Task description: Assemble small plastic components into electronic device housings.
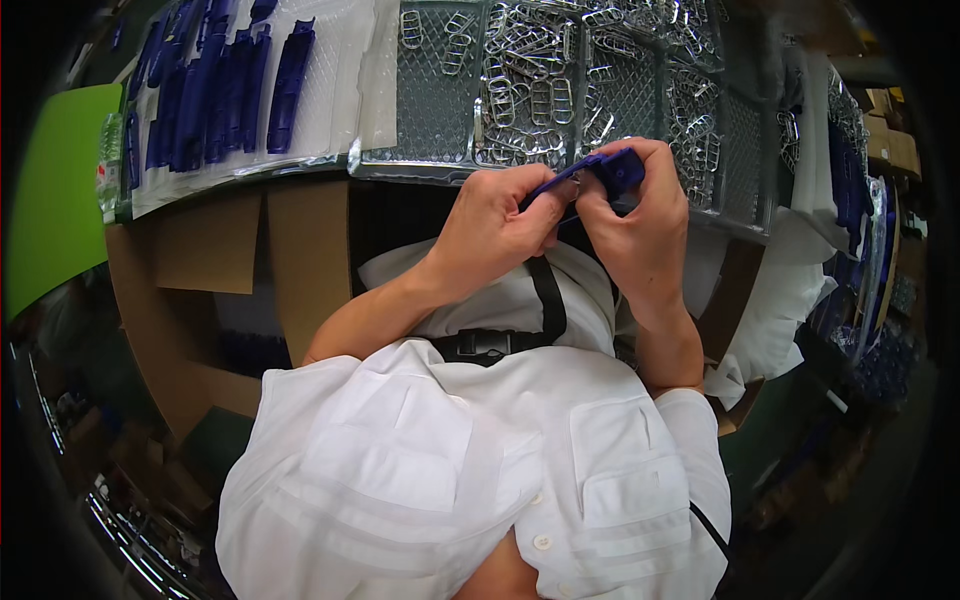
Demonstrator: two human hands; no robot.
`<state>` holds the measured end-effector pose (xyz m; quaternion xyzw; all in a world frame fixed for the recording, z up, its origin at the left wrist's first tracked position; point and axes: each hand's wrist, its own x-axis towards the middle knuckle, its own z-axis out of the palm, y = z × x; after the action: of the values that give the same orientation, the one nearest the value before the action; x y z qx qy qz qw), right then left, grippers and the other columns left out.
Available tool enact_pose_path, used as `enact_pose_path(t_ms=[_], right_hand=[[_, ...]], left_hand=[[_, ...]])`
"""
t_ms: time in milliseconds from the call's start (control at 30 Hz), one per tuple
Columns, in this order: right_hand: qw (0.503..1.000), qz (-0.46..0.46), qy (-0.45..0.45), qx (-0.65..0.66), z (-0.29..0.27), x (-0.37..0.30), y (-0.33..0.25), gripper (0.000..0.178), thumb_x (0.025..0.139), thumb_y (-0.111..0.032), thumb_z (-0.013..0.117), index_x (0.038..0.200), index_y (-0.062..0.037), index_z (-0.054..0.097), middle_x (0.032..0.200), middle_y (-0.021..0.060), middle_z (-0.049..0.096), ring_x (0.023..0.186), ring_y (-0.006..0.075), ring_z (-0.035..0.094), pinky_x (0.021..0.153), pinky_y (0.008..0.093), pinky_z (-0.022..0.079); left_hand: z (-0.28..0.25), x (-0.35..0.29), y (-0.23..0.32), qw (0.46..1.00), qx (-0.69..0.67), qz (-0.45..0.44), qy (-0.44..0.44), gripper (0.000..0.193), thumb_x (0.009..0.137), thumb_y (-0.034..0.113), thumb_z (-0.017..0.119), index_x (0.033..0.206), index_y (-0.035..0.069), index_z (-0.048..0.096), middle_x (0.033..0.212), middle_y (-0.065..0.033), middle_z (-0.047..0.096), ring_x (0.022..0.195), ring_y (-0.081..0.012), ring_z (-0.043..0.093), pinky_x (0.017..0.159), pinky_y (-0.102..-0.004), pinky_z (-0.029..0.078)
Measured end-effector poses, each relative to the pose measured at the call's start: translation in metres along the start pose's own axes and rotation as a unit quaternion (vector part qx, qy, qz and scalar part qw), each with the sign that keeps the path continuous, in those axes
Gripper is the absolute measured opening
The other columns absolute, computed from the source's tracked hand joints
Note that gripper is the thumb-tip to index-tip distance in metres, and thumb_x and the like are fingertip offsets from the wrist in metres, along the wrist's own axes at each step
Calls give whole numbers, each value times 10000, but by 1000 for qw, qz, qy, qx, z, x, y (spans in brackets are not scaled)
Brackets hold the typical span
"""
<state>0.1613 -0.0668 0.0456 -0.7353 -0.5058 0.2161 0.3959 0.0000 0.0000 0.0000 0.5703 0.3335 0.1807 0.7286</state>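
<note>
Two bare hands hold a dark blue piece (622,172) just past the near edge of a see-through tray (432,115). The left hand (500,222) pinches one end and the right hand (645,220) grips the other. A bit of shiny metal shows between them, too small to make out. The tray has lots of silver wire loops (525,55) in it, heaped up in the middle. More long blue parts (215,100) lie side by side to the left. Below them is a brown cardboard box (312,260). The person wears a white shirt (390,470) and a black strap (548,300) with a buckle.
</note>
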Motion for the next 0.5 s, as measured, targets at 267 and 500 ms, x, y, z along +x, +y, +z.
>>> enact_pose_path(t_ms=[267,500], right_hand=[[915,-98,12,392,-17,4,19,344,842,148,728,1127,9,596,1198,202,658,1103,229,668,947,344,559],[951,-277,95,100,-36,3,27,333,832,-88,850,1077,-39,630,1234,265,666,1112,327,676,952,421,558]], left_hand=[[-26,-25,33,990,26,107,-90,395,1038,246,648,1366,28,623,982,-102,699,845,-201,678,794,-308,531],[-29,-38,42,944,164,286,0,561,826,99,859,1335,-21,656,1119,-162,695,987,-242,684,862,-324,543]])
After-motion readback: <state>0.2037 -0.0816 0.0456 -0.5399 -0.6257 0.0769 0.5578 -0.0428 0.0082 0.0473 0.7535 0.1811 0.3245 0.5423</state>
